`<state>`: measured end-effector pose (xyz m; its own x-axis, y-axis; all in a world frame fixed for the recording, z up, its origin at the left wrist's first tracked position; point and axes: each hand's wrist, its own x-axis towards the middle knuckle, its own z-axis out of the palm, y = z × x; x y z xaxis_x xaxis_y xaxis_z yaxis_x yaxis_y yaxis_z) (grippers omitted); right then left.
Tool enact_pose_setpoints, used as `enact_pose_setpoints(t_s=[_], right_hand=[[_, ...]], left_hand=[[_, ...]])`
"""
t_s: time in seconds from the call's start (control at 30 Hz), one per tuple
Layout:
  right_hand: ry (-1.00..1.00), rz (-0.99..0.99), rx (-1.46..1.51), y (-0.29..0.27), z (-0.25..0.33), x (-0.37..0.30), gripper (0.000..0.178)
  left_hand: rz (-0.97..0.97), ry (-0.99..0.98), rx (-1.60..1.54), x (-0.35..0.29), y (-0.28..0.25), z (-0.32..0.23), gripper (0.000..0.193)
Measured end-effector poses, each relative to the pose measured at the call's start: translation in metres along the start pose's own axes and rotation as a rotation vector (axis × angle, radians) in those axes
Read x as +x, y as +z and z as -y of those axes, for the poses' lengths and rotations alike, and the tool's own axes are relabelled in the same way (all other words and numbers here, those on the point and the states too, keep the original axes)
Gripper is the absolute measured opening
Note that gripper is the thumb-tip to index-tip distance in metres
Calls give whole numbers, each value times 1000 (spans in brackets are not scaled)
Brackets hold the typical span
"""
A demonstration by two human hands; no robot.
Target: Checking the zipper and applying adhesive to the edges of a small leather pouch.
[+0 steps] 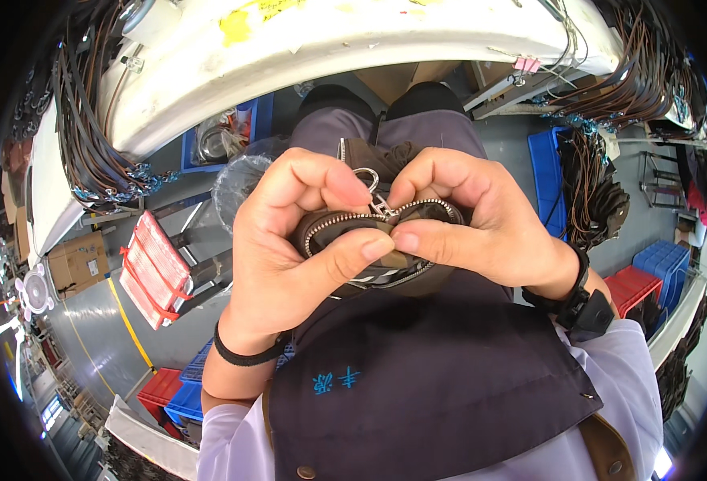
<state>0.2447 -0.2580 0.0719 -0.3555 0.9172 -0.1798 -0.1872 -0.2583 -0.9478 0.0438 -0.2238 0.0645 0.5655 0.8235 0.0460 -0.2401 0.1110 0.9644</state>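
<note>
A small dark brown bag with silver zip teeth sits in front of me, above my lap. My left hand pinches the left side of its zipped opening between thumb and bent fingers. On the other side, my right hand grips the right edge the same way, and the two thumb tips nearly meet. Between the fingertips sits a metal zip slider with a ring-shaped pull. The opening gapes on both sides of the slider, its teeth curving outward. Fingers hide part of the bag.
A white worktable curves across the far side. Bundles of dark straps hang at its left and right. Blue bins stand on the floor, and a red-strapped white stack is at left. A dark apron covers my front.
</note>
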Motion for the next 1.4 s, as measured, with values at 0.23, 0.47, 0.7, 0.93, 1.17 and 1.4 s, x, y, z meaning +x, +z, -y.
enact_pose_setpoints(t_s=[0.23,0.47,0.7,0.93,1.17,1.4], right_hand=[[167,179,119,-8,-8,-5,14],[203,45,235,-3,-18,-2,9],[170,17,117,7,-18,-4,10],[218,23,30,9,-15,4,11],[189,11,73,10,-20,9,14],[174,78,307,7,-29,12,14]], left_hand=[[112,55,30,-8,-9,9,34],[218,234,686,5,-17,-2,28],[146,140,830,8,-8,-20,20],[244,84,979,16,-12,-30,15],[199,259,1197,12,-12,-23,15],[153,346,1016,9,-21,-4,14]])
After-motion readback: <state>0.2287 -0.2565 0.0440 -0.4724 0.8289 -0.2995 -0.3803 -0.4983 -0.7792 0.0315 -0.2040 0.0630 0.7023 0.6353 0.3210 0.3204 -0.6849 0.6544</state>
